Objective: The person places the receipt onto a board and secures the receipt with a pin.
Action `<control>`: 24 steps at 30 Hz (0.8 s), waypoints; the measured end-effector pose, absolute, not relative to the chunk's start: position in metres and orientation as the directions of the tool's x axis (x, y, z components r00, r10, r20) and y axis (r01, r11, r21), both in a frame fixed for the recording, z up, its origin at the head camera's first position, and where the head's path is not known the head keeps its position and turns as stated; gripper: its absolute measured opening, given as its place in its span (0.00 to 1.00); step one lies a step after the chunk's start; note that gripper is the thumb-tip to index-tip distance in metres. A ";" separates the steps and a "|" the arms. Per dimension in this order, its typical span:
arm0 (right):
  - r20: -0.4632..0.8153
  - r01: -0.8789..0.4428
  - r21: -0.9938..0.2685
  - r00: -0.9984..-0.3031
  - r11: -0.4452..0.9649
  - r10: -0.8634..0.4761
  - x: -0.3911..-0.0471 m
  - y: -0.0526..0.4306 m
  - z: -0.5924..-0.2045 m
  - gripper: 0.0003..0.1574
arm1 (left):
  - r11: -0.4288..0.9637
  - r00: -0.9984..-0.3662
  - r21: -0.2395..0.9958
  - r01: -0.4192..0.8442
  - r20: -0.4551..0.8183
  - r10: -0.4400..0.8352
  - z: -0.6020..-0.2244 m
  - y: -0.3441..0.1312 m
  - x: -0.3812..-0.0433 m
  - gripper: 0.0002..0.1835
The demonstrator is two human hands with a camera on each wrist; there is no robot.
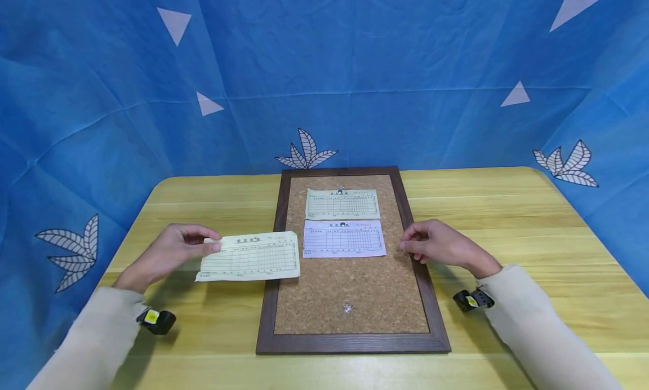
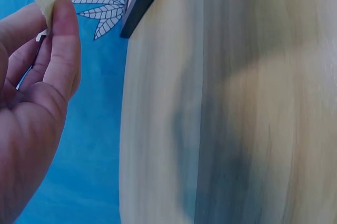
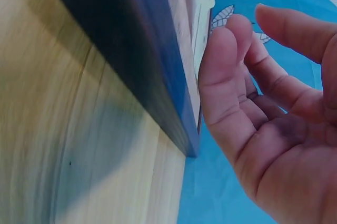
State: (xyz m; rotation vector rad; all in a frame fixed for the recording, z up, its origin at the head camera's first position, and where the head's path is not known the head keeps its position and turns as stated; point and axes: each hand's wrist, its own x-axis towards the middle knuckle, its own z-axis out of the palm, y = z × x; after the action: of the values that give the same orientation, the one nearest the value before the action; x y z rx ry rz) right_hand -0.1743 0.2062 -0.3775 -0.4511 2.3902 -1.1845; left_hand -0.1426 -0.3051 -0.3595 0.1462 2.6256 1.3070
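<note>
My left hand [image 1: 177, 249] pinches a pale yellow receipt slip [image 1: 248, 257] by its upper left corner, between thumb and forefinger. The slip hangs over the left side of a cork board [image 1: 314, 300] with a dark wooden frame. Loosely curled, my right hand [image 1: 436, 243] hovers at the frame's right side; I see nothing in its fingers, though the thumb partly hides the forefinger in the right wrist view. A pale green receipt slip [image 1: 342, 207] lies on the upper cork, above a lilac receipt slip [image 1: 345, 243]. Each has a small dark pin-like spot at its top middle.
A small silvery object [image 1: 347, 308], perhaps a pin, is on the lower cork. The board lies on a light wooden table [image 1: 507, 221]. A blue cloth [image 1: 355, 52] with white triangles and leaf prints hangs behind and along the sides.
</note>
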 end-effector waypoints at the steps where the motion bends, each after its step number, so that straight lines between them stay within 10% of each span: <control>1: -0.228 -0.095 -0.815 -0.854 0.571 -0.468 -0.174 0.205 -0.377 0.12 | 0.599 -0.973 0.801 -0.004 -0.141 0.181 -0.359 -0.304 -0.143 0.18; 24: -0.151 -0.123 -0.863 -0.862 0.489 -0.483 -0.171 0.180 -0.372 0.09 | 0.565 -0.972 0.824 -0.037 -0.162 0.173 -0.354 -0.277 -0.145 0.19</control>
State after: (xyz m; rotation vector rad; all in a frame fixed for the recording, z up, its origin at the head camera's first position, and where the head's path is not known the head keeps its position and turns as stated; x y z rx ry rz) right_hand -0.1712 0.1800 -0.3718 -0.5064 2.3644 -1.3261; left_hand -0.1450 -0.2771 -0.3538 0.1138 2.5746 1.3640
